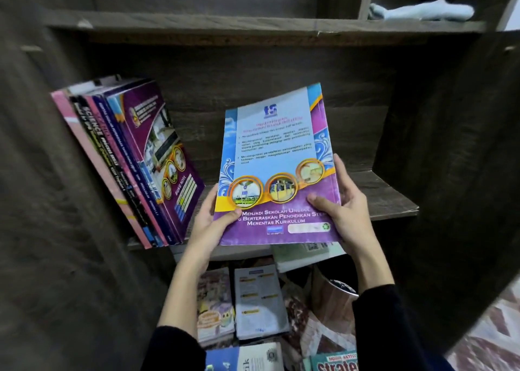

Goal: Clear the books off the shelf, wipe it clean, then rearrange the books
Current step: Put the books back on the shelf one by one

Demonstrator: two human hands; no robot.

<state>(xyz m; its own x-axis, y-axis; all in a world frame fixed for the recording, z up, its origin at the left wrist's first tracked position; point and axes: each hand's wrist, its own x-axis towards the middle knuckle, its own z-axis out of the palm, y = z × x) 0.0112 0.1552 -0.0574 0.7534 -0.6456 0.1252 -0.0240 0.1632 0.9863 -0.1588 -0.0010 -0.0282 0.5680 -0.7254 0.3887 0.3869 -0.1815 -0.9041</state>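
I hold a purple and light-blue book [277,157] in front of the dark wooden shelf [388,199], back cover toward me. My left hand [209,221] grips its lower left corner, thumb on the cover. My right hand [342,204] grips its lower right edge, thumb on the cover and fingers behind. Several books [126,159] stand leaning against the shelf's left wall, a purple one at the front. A second pale book [306,254] shows under the held one at the shelf's front edge.
A light-blue cloth [422,10] lies in the compartment above, at the upper right. Below the shelf several books [260,300] lie spread on a patterned floor covering. The cabinet's dark side walls close in on both sides.
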